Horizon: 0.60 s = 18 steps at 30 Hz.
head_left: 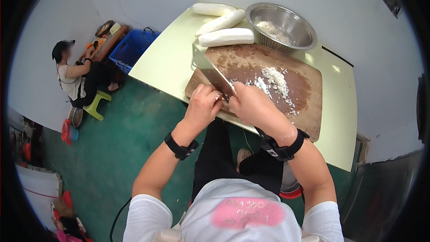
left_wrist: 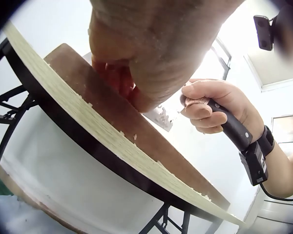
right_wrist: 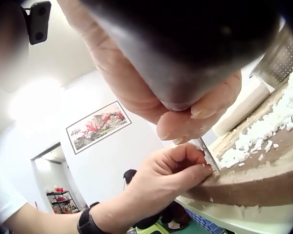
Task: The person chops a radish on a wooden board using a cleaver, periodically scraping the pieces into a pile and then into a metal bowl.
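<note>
My right hand (head_left: pixel 253 105) grips a cleaver (head_left: pixel 216 75) by its black handle (left_wrist: pixel 233 127), the broad blade slanting over the left part of the wooden cutting board (head_left: pixel 309 103). Close beside the blade, at the near edge of the board, is my left hand (head_left: pixel 202 107) with its fingers bent and small white bits on its fingertips. In the right wrist view its thumb and fingers (right_wrist: pixel 188 175) come together right at the blade; I cannot tell what lies between them. Chopped white radish (head_left: pixel 275 80) is heaped on the board, right of the cleaver.
Three peeled white radishes (head_left: pixel 226 37) lie behind the board. Beside them a steel colander (head_left: pixel 306 40) contains more chopped radish. The pale table (head_left: pixel 154 67) has a rounded front edge. At left, another person (head_left: pixel 74 76) sits at a low table near a blue crate (head_left: pixel 134 47).
</note>
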Tool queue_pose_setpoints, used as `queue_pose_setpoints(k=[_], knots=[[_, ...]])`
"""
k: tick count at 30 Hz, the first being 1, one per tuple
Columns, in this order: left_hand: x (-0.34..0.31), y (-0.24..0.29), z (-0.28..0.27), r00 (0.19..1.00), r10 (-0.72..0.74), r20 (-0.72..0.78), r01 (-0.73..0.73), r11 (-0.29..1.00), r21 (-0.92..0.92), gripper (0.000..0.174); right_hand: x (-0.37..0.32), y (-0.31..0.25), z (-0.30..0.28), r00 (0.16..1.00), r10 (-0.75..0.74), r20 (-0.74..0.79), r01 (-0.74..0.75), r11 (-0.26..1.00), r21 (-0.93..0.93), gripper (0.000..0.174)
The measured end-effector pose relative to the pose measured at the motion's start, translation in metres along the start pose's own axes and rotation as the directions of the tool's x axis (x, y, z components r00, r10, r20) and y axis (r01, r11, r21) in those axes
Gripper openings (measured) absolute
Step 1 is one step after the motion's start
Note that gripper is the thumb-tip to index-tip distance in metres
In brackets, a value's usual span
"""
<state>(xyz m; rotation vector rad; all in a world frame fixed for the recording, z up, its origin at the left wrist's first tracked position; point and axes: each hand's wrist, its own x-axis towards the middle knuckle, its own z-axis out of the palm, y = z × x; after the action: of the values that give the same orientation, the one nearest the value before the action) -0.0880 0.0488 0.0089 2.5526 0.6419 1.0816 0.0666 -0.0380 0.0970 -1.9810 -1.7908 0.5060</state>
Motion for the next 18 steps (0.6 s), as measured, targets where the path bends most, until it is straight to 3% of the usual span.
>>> queue_pose_setpoints(k=[3, 9, 16, 18], knots=[[0.006, -0.002, 0.003, 0.998, 0.056, -0.011, -0.055, 0.998, 0.035, 0.012, 0.005, 0.002, 0.008, 1.000, 0.023, 0.007, -0.023, 0.998, -0.053, 0.017], [0.001, -0.003, -0.003, 1.000, -0.003, 0.022, 0.004, 1.000, -0.026, 0.011, 0.003, 0.004, 0.012, 0.999, -0.019, -0.041, 0.017, 0.999, -0.045, 0.019], [0.007, -0.001, -0.006, 0.999, -0.015, -0.049, 0.012, 0.998, -0.059, 0.009, 0.003, 0.008, 0.005, 0.999, -0.009, -0.043, 0.005, 0.996, -0.088, 0.016], [0.008, -0.002, -0.007, 0.997, -0.005, -0.074, 0.001, 0.998, -0.058, 0.009, 0.005, 0.004, -0.001, 0.999, 0.030, 0.025, -0.028, 0.997, -0.069, 0.016]])
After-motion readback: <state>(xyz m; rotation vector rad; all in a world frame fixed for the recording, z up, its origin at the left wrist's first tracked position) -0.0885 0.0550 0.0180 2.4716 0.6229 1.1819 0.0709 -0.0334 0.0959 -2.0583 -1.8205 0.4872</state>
